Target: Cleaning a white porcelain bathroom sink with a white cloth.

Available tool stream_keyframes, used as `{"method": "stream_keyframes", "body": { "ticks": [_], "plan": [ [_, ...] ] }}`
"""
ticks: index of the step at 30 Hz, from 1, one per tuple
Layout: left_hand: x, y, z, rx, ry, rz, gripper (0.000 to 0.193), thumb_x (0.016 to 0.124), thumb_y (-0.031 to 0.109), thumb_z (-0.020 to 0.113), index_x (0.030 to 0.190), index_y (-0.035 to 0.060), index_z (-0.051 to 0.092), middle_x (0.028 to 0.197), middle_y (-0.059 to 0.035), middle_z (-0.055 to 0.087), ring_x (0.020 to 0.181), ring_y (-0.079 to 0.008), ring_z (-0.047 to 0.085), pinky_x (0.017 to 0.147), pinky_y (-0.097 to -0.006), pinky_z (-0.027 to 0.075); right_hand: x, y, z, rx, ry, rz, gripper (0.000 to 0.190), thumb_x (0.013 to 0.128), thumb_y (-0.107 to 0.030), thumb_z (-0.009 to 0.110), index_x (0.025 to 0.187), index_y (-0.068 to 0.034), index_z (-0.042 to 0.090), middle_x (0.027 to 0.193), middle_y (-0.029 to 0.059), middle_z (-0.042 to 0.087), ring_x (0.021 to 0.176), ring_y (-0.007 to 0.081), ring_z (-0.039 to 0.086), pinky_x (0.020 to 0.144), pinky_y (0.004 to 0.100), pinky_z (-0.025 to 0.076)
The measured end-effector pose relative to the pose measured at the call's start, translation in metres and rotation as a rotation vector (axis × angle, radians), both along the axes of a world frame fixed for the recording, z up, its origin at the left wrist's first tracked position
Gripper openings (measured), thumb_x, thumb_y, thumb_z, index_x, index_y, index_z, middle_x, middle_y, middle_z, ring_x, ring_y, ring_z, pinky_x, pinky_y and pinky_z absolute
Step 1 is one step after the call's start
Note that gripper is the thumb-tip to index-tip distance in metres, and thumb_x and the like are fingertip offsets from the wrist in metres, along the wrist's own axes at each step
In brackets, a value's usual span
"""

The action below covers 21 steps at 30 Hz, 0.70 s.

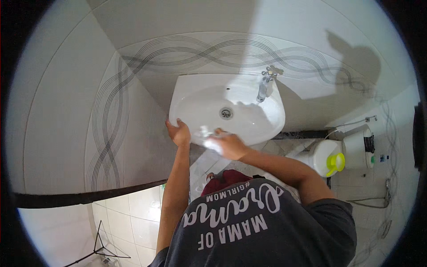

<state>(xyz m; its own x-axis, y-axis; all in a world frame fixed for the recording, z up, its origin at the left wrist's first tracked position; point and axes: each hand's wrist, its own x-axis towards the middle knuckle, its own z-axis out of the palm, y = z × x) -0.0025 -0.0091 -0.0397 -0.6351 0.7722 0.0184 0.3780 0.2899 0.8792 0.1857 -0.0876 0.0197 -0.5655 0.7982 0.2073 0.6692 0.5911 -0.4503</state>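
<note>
A white ceramic washbasin (200,96) is fixed to the wall before me, with a round metal drain (226,113) in its bowl. At its back right stands a chrome tap (263,88) with a cross handle. My left hand (179,132) rests on the basin's front left rim, thumb on top and fingers at the outer side. Over the front rim, my right hand (230,144) is curled around a blurred white, crumpled thing (211,143), perhaps a cloth or wipe; what it is cannot be told.
At the right stands a toilet (318,153) with a yellow-green plastic jug (335,163) on its lid. A wall hose (350,124) hangs behind it. Tiled walls close in the back and left. A black metal rack (100,248) is at the lower left.
</note>
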Motion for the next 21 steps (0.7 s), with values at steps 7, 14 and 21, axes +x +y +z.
{"method": "stream_keyframes", "body": {
  "ticks": [7, 14, 21],
  "plan": [
    [0.011, -0.008, 0.037, -0.085, -0.067, -0.015, 0.047, 0.087, 0.018, 0.049, 0.127, -0.0037, 0.035, 0.119, -0.0241, 0.05, 0.107, -0.0399, 0.051, 0.093, -0.0428, 0.04, 0.141, -0.007, 0.03, 0.093, -0.169, 0.093, 0.04, 0.068, -0.028, 0.072, 0.102, -0.012, 0.06, 0.093, 0.0099, 0.062, 0.078, 0.0264, 0.063, 0.07, 0.0376, 0.053],
    [-0.019, -0.021, 0.017, 0.102, -0.336, -0.152, 0.051, 0.09, 0.02, 0.048, 0.132, -0.0024, 0.03, 0.135, -0.0224, 0.032, 0.125, -0.0341, 0.032, 0.101, -0.0412, 0.03, -0.013, -0.011, 0.014, -0.057, -0.069, -0.14, 0.046, 0.068, -0.014, 0.064, 0.112, -0.009, 0.053, 0.109, 0.0175, 0.052, 0.093, 0.0335, 0.058, 0.074, 0.0422, 0.05],
    [0.039, -0.127, 0.046, 0.41, -0.125, -0.101, 0.049, 0.09, 0.022, 0.047, 0.131, -0.0004, 0.033, 0.132, -0.0227, 0.03, 0.12, -0.0343, 0.029, 0.102, -0.0431, 0.023, -0.078, -0.013, 0.006, 0.035, -0.069, -0.072, 0.067, 0.072, -0.019, 0.065, 0.132, -0.007, 0.038, 0.134, 0.0214, 0.033, 0.127, 0.0371, 0.029, 0.098, 0.0464, 0.034]
  ]
}}
